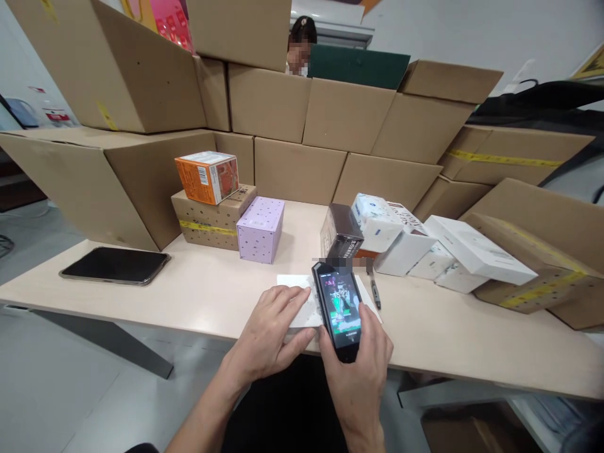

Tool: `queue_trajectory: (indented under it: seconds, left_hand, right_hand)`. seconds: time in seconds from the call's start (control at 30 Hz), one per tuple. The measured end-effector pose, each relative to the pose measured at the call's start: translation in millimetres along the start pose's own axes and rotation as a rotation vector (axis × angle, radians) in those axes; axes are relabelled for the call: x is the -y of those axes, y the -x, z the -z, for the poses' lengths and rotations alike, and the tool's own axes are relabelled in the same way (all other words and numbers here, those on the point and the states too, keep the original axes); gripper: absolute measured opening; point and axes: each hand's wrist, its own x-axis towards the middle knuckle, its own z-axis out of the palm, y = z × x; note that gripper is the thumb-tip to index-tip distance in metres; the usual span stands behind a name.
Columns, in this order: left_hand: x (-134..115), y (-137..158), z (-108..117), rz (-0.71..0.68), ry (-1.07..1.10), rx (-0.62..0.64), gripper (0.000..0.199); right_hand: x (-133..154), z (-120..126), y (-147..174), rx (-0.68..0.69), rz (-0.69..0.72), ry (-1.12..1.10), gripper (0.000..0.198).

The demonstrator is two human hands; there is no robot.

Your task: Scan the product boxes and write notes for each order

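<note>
A black smartphone [340, 308] with a lit screen showing a clock is gripped near its lower end by my right hand [356, 371], thumb on the left edge and fingers on the right. My left hand [271, 336] rests with fingers stretched over a white paper [285, 284] at the table's front edge, close beside the phone. Whether the left fingertips touch the phone is hard to make out. A black pen [374, 290] lies just right of the phone. Behind the phone stands a dark brown box [346, 226].
Stacked cardboard boxes [302, 170] wall off the table's back. At left lie a second phone [116, 265], a lilac box [261, 229] and an orange box [202, 179] on a brown carton [202, 220]. White boxes [476, 248] cluster right. A person [302, 44] is behind the wall.
</note>
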Motion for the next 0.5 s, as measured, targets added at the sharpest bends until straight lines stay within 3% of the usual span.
queue_trajectory:
  seconds: [0.5]
  left_hand:
    - [-1.2,-3.4,0.6,0.022,-0.018,0.061,0.065]
  right_hand:
    - [-1.2,-2.6,0.5,0.002,0.020,0.018,0.074]
